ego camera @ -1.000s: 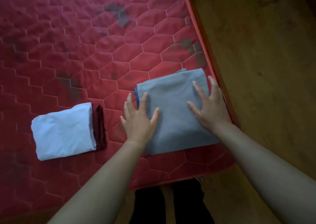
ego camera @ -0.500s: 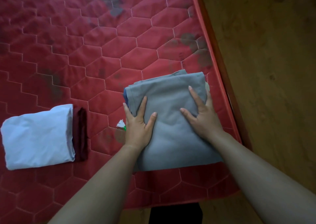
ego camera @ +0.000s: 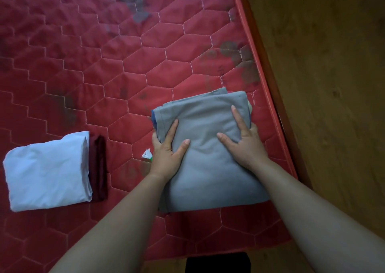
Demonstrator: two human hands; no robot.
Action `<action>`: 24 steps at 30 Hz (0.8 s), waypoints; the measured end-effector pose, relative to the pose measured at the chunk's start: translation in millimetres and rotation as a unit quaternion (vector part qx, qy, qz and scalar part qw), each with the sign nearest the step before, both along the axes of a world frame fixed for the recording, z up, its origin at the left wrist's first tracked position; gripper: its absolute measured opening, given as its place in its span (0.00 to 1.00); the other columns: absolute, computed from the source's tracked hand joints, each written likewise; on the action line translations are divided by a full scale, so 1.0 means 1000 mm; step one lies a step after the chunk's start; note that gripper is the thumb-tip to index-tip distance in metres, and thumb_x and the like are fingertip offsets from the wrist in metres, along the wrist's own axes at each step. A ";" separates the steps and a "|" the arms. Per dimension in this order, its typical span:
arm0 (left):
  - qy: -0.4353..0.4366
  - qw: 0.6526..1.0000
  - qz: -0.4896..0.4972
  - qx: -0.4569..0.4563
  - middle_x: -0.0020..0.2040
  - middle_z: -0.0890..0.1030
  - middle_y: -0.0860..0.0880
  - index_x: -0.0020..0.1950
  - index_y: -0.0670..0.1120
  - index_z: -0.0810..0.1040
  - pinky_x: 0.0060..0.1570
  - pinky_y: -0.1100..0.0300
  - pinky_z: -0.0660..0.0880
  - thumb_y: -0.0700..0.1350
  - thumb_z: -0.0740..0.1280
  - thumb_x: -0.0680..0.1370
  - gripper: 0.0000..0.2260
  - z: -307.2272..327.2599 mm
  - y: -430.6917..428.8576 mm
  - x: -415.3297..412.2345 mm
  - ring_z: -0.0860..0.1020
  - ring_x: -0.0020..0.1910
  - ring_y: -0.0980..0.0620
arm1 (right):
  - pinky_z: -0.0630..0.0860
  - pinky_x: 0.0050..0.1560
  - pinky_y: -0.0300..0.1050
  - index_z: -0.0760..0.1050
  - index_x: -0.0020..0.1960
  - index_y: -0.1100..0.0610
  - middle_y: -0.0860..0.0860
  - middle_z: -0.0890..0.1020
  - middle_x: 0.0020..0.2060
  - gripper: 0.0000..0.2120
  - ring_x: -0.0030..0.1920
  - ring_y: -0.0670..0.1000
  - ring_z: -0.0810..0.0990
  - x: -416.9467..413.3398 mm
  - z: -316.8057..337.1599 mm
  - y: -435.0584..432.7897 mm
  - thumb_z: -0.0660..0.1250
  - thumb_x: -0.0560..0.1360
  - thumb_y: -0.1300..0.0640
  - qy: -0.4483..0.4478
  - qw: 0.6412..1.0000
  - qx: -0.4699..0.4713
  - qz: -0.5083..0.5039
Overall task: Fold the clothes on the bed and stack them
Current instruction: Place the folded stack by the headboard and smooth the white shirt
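Your left grip [ego camera: 166,152] and right grip [ego camera: 248,145] each clasp a side edge of the folded grey garment [ego camera: 208,175], index and thumb flat on top, on the red bed [ego camera: 145,64].

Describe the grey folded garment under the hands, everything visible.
The grey folded garment is a smooth, matte cloth rectangle, seemingly several layers, lying flat near the right edge of the red mattress. A blue edge peeks out at its far left corner, a pale edge at the far right. The left hand and right hand hold its sides, thumbs and forefingers on top, other fingers curled over the edges.
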State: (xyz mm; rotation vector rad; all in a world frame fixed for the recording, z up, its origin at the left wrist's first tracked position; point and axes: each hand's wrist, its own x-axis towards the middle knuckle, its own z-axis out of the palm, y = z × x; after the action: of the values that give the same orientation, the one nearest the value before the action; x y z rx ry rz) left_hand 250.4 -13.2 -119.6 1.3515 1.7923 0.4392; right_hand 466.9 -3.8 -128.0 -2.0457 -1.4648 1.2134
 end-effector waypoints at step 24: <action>-0.099 0.992 0.035 -0.074 0.58 0.71 0.64 0.60 0.77 0.65 0.55 0.65 0.67 0.67 0.67 0.66 0.23 0.002 0.023 -0.015 0.73 0.58 0.60 | 0.69 0.66 0.50 0.52 0.67 0.26 0.56 0.69 0.66 0.38 0.62 0.54 0.73 -0.005 0.004 0.012 0.71 0.66 0.39 0.121 0.992 -0.014 -0.032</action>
State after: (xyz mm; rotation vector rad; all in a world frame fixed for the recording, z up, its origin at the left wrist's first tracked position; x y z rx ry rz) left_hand 235.4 9.8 -117.7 1.1065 1.6767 0.4514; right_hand 462.0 8.2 -123.6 -1.8719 -1.2656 1.4065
